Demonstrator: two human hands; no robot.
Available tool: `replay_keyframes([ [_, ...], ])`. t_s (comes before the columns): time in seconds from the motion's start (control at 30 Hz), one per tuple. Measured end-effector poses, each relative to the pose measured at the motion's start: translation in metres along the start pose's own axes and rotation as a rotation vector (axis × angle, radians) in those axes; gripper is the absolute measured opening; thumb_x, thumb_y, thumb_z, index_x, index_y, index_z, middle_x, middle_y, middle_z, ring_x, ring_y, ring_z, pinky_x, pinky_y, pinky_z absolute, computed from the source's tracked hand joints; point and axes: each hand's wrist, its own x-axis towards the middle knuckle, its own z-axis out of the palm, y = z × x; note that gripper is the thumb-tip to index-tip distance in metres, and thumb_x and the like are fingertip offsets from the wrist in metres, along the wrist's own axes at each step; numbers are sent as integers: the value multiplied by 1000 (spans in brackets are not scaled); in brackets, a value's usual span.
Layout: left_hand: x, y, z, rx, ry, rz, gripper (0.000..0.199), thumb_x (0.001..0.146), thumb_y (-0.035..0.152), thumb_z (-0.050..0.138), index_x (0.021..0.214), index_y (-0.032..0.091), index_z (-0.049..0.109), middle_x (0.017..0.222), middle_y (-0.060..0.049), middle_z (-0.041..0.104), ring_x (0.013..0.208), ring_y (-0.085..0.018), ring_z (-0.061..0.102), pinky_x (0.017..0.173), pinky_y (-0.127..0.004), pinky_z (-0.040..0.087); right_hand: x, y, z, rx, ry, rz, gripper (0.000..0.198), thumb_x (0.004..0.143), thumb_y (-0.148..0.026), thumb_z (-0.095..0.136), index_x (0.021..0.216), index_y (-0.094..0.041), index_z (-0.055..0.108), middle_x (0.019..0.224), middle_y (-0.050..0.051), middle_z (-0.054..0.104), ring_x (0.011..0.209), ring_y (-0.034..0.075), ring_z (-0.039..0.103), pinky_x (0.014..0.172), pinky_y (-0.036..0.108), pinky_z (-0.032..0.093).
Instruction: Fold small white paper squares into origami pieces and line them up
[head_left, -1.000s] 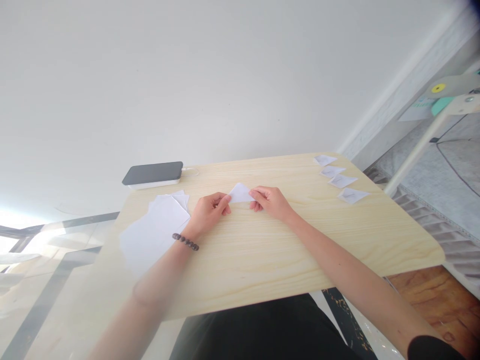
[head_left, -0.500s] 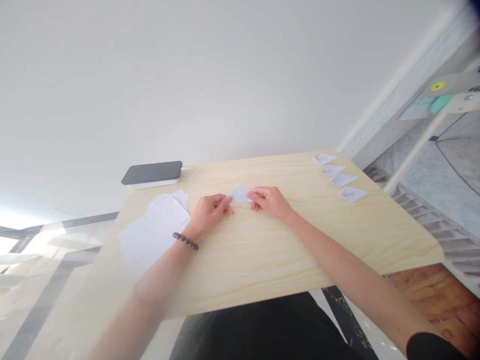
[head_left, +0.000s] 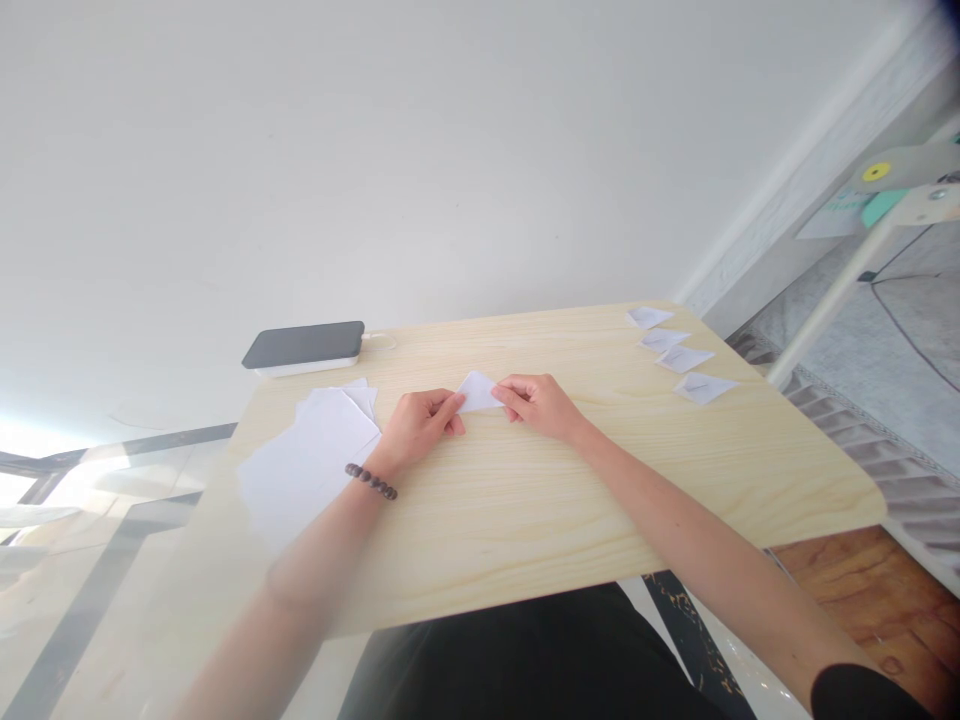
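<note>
A small folded piece of white paper, roughly triangular with its peak pointing away from me, is held between both hands over the middle of the table. My left hand pinches its left corner between thumb and fingers. At the right corner, my right hand grips it the same way. Left of my left hand lies a loose stack of white paper sheets, partly covered by my forearm. Several folded paper pieces sit in a row along the table's right side.
The light wooden table stands against a white wall. A dark-topped phone-like device with a white cable rests at the back left. Beyond the right edge is a pale metal pole.
The folded paper has tilted slightly and sits a touch lower. My right fingers have shifted a little to the left along it.
</note>
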Motion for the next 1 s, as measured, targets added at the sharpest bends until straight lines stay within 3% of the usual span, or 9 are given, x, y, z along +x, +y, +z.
replay_keyframes([
  [0.13, -2, 2, 0, -4, -39, 14, 48, 83, 50, 34, 61, 16, 59, 56, 0, 58, 43, -8, 39, 44, -21, 29, -1, 2, 0, 68, -43, 39, 35, 82, -45, 41, 66, -16, 55, 51, -3, 49, 44, 7, 38, 45, 19, 30],
  [0.3, -2, 0, 1, -29, -78, 44, 46, 84, 49, 34, 67, 16, 61, 61, -1, 62, 55, -11, 52, 55, -21, 37, -2, 1, -1, 71, -86, 29, 34, 82, -43, 40, 69, -16, 57, 51, -4, 48, 43, 6, 36, 44, 19, 29],
  [0.67, 1, -2, 1, -56, -25, -24, 47, 84, 51, 35, 72, 17, 65, 64, -1, 66, 53, -10, 52, 53, -21, 37, 0, 2, 1, 76, 45, 61, 35, 82, -44, 41, 67, -16, 56, 50, -3, 49, 45, 7, 42, 47, 19, 32],
  [0.77, 1, -3, 1, -15, -22, -30, 46, 84, 51, 36, 78, 18, 66, 65, 0, 66, 47, -9, 47, 47, -21, 34, 0, 3, 1, 78, 39, 57, 35, 83, -43, 41, 66, -16, 54, 50, -4, 48, 45, 7, 41, 47, 19, 31],
  [1.0, 0, -2, 1, -16, -31, -28, 44, 84, 48, 36, 78, 17, 67, 67, -1, 68, 54, -11, 54, 53, -20, 39, 1, 3, 2, 10, 55, 28, 37, 83, -41, 40, 58, -16, 51, 49, -4, 48, 44, 6, 39, 47, 19, 31],
])
